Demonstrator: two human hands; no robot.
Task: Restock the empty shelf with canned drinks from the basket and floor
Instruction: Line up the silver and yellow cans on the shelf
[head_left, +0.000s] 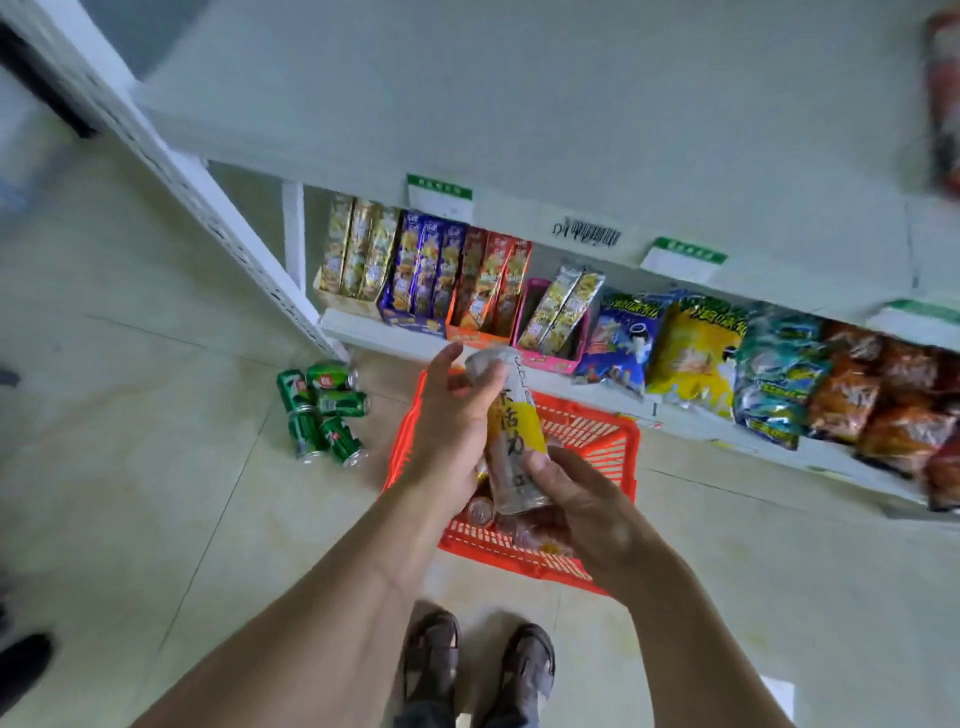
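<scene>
Cans go up next, by the look of it — one yellow-and-silver can (511, 441) is held over the orange basket (615, 441), clear of the few cans that lie in it. The left hand (457, 415) wraps the upper part, thumb across the top end and fingers curled round the far side; the right hand (576, 493) cups the lower end, fingers closed about it. Both forearms reach forward and down from the bottom edge of the view, the can tilted between them.

To do this well, I would let one hand take the whole weight, turn the can upright with the label forward, then lift it to the bare white shelf (519, 130) above the snack packets (696, 353) and stand it at the back — leaving room in front. Five green cans (324, 408) wait on the floor (156, 415) to the left.
</scene>
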